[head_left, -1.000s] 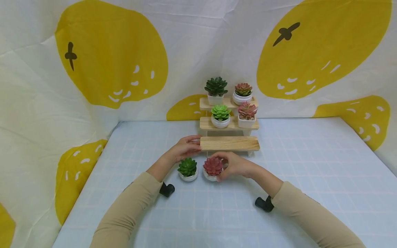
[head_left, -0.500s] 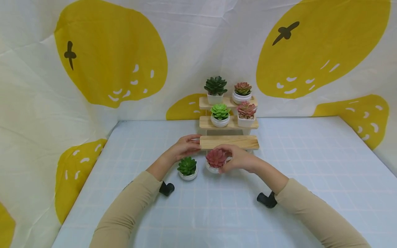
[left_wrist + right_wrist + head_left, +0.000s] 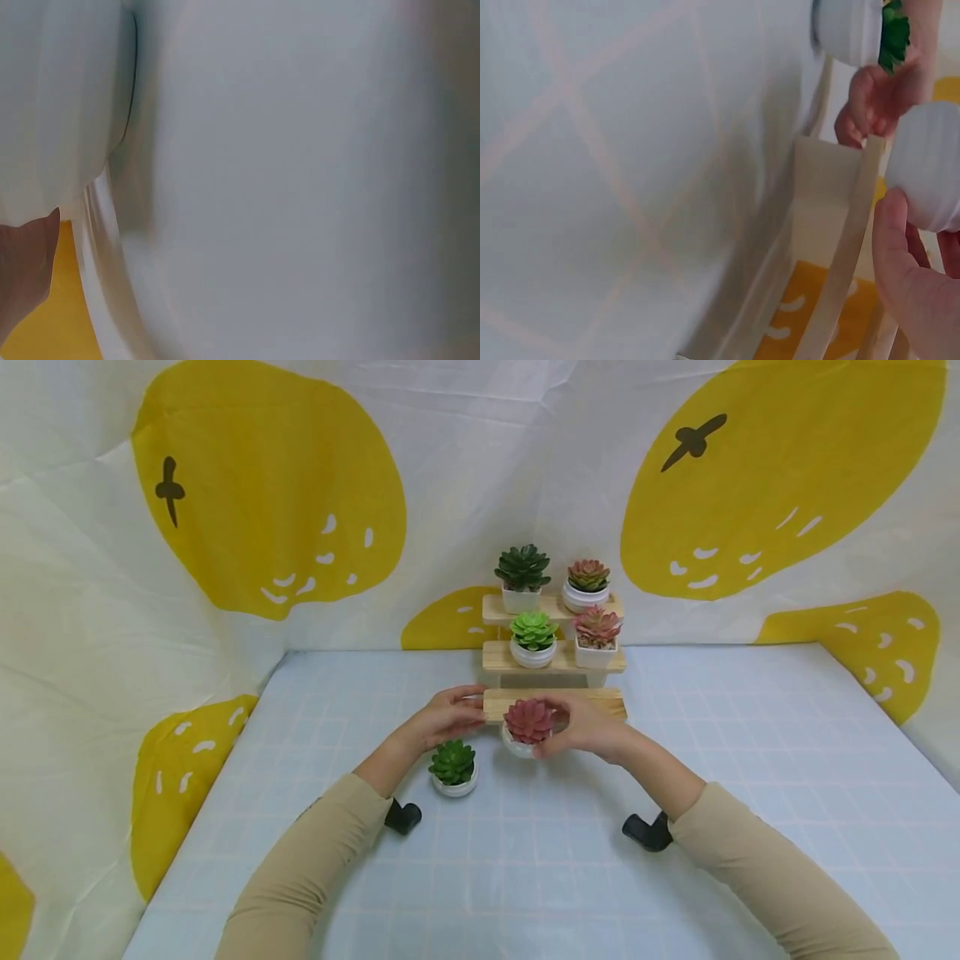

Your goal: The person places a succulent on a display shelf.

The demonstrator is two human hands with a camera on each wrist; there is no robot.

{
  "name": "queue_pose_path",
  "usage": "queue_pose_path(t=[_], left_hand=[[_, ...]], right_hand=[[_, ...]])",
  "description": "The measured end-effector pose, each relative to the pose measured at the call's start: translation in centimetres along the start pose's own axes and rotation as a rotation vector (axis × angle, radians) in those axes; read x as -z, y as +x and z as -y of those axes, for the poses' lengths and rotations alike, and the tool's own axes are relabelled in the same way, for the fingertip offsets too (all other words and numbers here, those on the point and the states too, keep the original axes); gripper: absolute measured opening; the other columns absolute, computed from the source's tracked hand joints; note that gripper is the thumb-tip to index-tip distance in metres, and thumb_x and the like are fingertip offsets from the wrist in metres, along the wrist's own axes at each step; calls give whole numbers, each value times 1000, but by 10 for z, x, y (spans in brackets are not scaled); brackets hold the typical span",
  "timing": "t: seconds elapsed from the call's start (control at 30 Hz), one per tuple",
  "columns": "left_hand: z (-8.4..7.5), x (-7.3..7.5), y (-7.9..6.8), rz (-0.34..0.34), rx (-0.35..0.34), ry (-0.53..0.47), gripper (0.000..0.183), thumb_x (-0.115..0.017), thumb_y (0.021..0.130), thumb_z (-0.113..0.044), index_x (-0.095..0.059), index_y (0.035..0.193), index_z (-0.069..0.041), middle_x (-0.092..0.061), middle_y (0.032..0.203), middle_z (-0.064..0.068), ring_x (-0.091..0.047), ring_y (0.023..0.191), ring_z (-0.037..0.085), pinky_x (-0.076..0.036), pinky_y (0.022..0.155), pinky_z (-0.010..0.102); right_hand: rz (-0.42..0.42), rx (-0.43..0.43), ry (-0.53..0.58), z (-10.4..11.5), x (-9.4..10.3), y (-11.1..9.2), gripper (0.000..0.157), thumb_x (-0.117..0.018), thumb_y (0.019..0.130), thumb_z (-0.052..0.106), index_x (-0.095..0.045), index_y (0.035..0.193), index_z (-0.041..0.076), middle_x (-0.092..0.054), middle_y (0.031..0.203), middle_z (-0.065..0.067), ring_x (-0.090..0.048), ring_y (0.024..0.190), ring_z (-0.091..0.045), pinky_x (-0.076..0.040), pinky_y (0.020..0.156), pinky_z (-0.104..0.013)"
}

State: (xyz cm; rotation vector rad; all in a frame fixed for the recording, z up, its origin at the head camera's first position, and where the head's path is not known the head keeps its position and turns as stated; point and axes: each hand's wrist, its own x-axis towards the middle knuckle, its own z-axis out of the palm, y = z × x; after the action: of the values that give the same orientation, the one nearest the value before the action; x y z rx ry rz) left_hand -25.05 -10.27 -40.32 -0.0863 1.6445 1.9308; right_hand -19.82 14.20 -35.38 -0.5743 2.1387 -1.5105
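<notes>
My right hand [image 3: 588, 727] grips the white round pot of a dark pink succulent [image 3: 529, 722], thumb and fingers around its side. The pot is raised in front of the lowest board of a three-tier wooden plant stand [image 3: 498, 706]. In the right wrist view the white pot [image 3: 928, 165] sits between my fingertips. My left hand [image 3: 448, 718] holds the left end of that lowest board. Near its wrist, a green succulent [image 3: 453, 764] in a white round pot stands on the table. In the left wrist view only part of the hand [image 3: 26, 270] shows.
On the top tier are a dark green succulent [image 3: 522, 572] and a reddish one [image 3: 587, 578]. The middle tier bears a bright green succulent [image 3: 533, 635] and a pink one [image 3: 597, 631]. Behind hangs a white cloth [image 3: 510, 460] with yellow fruit shapes.
My right hand has lifted the dark pink succulent off the table and carried it forward and slightly right, to the lowest board's front edge. The left hand stays in place.
</notes>
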Motion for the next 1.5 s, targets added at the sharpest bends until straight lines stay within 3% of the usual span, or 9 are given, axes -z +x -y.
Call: queue_pose_path(t=[0.33,0.9,1.5], left_hand=[[1,-1,0,-11,3,7,57,-55,89,7,-40,141,-7,-43,137,19,-54,104,23,-50,88,31],[0,-2,-1,-6,-15,25,57,-54,88,8,-39,141,-6,-42,137,20,-56,98,20,-51,87,30],[1,-1,-1,-20,-12,34,56,-54,88,7,-40,141,-6,-43,137,19,-57,96,18,-52,86,29]], right_hand=[[-72,-37,33,0,10,4,66,-77,70,0,-49,130,2,-54,123,-16,-54,103,-24,-51,83,-32],[-232,-109,-52,2,15,16,66,-76,74,7,-47,132,4,-51,123,-15,-50,103,-27,-48,82,-27],[-229,-114,-19,-2,17,21,67,-74,76,6,-43,135,2,-48,126,-17,-48,107,-29,-48,83,-27]])
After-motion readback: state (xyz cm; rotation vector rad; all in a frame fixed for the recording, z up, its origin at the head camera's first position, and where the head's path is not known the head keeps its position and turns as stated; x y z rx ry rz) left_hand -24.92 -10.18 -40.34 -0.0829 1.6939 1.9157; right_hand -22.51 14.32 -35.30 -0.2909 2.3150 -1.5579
